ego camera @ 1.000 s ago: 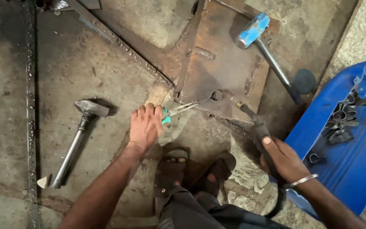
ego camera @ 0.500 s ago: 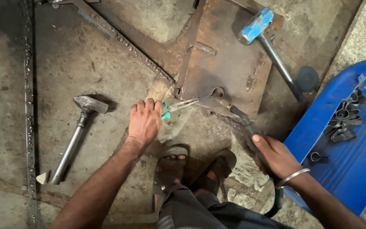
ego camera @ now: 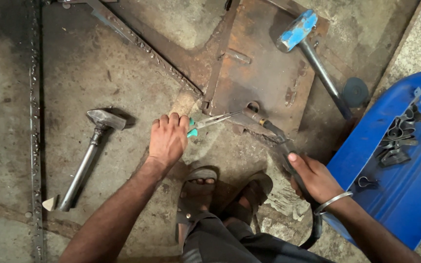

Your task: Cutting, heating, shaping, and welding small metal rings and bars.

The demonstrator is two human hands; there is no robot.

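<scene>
My left hand (ego camera: pixel 167 138) grips long-nose pliers (ego camera: pixel 211 120) with teal handles; their jaws reach right to a small metal ring (ego camera: pixel 252 107) lying on a rusty steel plate (ego camera: pixel 264 73). My right hand (ego camera: pixel 314 178) holds a dark torch-like tool (ego camera: pixel 276 136) with a black hose. Its tip points up-left and meets the ring. My two sandalled feet (ego camera: pixel 222 192) rest on the floor between my arms.
A blue-headed sledgehammer (ego camera: pixel 313 53) lies across the plate's upper right. A steel hammer (ego camera: pixel 87 156) rests on the concrete at left. A blue plastic tray (ego camera: pixel 405 185) with several small metal clips stands at right. Welded metal strips (ego camera: pixel 35 122) run along the floor.
The view has shifted slightly. The torch tip has drawn in closer to the ring, while the pliers stay on it. My right hand has slid a little down-left along the tool.
</scene>
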